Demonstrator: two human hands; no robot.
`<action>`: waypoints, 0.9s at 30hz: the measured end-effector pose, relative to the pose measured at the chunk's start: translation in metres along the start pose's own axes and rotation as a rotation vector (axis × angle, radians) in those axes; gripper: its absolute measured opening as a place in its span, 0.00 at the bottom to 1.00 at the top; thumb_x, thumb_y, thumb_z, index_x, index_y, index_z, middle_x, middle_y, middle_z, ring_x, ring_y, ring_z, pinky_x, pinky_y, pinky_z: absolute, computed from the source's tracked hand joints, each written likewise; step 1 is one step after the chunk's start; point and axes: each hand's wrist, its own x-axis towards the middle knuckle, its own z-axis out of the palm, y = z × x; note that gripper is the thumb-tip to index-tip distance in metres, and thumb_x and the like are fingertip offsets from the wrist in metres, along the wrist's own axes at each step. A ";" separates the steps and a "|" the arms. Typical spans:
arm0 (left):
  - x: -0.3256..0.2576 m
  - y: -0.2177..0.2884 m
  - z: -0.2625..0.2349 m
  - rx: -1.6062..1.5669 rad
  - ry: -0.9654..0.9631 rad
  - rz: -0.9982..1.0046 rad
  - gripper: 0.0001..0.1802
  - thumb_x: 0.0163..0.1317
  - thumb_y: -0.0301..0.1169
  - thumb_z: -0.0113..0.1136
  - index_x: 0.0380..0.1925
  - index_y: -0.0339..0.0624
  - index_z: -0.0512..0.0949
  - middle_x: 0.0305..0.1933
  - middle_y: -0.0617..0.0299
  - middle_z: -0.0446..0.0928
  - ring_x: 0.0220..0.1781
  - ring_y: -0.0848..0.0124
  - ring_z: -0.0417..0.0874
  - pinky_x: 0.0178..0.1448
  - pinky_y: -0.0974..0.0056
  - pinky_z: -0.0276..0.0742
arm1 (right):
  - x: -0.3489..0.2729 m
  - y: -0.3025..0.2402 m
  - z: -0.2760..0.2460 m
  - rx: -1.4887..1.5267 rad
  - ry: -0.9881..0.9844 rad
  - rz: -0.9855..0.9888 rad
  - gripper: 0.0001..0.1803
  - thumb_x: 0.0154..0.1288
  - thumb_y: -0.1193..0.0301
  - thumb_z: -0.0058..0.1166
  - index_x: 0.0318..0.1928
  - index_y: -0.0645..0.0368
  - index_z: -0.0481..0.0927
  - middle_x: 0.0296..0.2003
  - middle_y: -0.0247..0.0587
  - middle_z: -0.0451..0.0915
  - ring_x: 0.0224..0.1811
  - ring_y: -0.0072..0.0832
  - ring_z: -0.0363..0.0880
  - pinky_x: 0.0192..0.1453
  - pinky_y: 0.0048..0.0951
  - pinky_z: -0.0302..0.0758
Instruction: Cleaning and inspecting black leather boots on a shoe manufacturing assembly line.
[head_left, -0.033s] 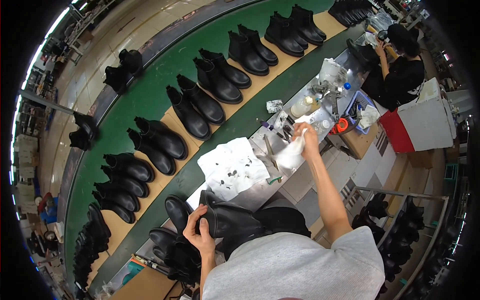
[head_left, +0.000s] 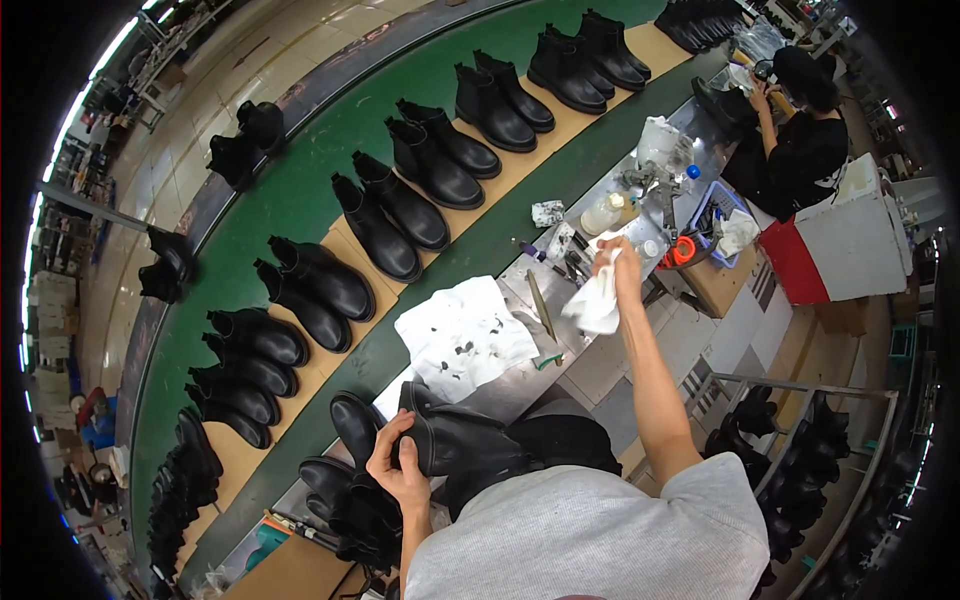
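Observation:
My left hand (head_left: 399, 462) is closed on a black ankle boot (head_left: 462, 440), fingers over its upper edge and thumb on the near side. The boot lies tilted close against my lap. Out to the right, my right hand (head_left: 622, 268) grips a bunched white cloth (head_left: 597, 302), which hangs down over the edge of the metal bench (head_left: 520, 385). A long thin tool (head_left: 540, 305) lies beside the cloth. A white sheet with dark smudges (head_left: 465, 335) is spread between my hands.
Paired black boots (head_left: 375, 225) line brown card along the green conveyor (head_left: 300, 160). Bottles (head_left: 603, 214), an orange ring (head_left: 680, 252) and a blue basket (head_left: 722, 215) stand at the right. More boots (head_left: 335, 485) crowd my left. A co-worker (head_left: 800, 140) sits at far right.
My right hand has shifted slightly upward with the cloth. The cloth has swung right and bunched up, uncovering more of the long thin tool. My left hand and its boot stay put.

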 end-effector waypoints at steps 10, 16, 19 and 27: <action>0.003 -0.002 0.006 -0.006 -0.022 -0.005 0.13 0.53 0.27 0.51 0.33 0.27 0.78 0.38 0.50 0.80 0.47 0.58 0.79 0.57 0.60 0.69 | 0.058 0.001 0.002 -0.269 0.172 0.044 0.18 0.66 0.76 0.37 0.56 0.55 0.69 0.32 0.44 0.81 0.21 0.18 0.71 0.21 0.20 0.67; 0.004 0.000 0.007 -0.022 -0.016 0.006 0.13 0.52 0.27 0.51 0.33 0.26 0.78 0.38 0.49 0.80 0.47 0.58 0.79 0.57 0.60 0.69 | -0.029 0.013 0.008 -1.028 -0.055 -0.725 0.29 0.52 0.86 0.38 0.56 0.56 0.71 0.46 0.51 0.77 0.44 0.44 0.78 0.46 0.35 0.73; 0.004 -0.003 0.007 -0.030 -0.015 0.007 0.13 0.52 0.27 0.50 0.33 0.26 0.78 0.38 0.49 0.80 0.47 0.58 0.79 0.57 0.60 0.69 | -0.027 0.003 0.014 -1.016 -0.026 -0.716 0.26 0.54 0.85 0.41 0.54 0.57 0.72 0.42 0.53 0.78 0.41 0.46 0.78 0.44 0.37 0.73; 0.000 0.001 0.006 0.027 -0.034 0.014 0.14 0.54 0.27 0.52 0.35 0.27 0.78 0.39 0.50 0.80 0.46 0.61 0.79 0.56 0.62 0.69 | 0.105 0.035 -0.044 -1.094 0.621 -0.507 0.15 0.65 0.67 0.41 0.36 0.66 0.78 0.30 0.56 0.79 0.35 0.51 0.79 0.37 0.43 0.72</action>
